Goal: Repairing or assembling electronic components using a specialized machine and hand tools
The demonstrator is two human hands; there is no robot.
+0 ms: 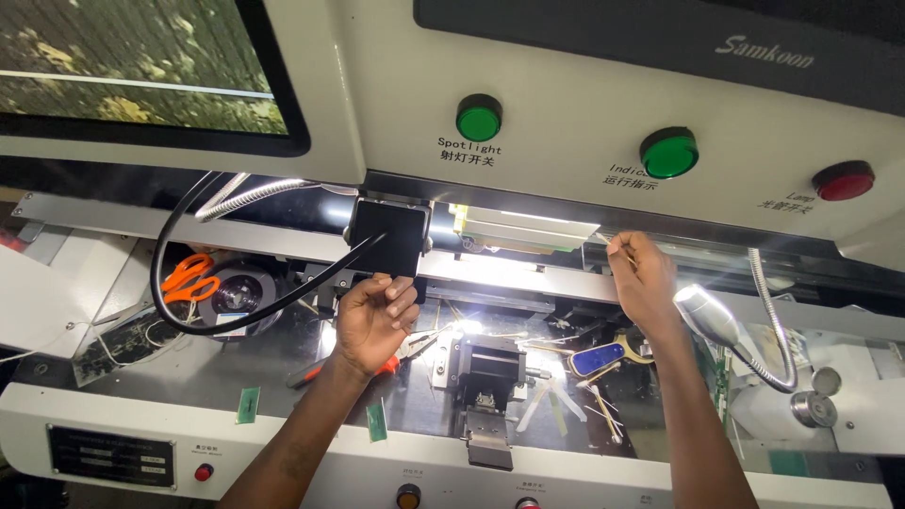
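The left hand (372, 320) has its fingers curled against the bottom edge of the black box (387, 238), with a black cable (247, 319) looping just beside them. The right hand (644, 278) pinches a thin stick (617, 247) at the lit slot; a gooseneck lamp (709, 316) crowds its wrist.

Cream machine housing (566, 85) fills far view w/ dark screen (132, 66) far left; bright strip light (509, 273) glares centre; grey work deck (189, 377) near, below.

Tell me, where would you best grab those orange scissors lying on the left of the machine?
By the orange handle loops, probably. The scissors lie flat with the loops uppermost and bare; a black cable curves close by, so come from above and the front.
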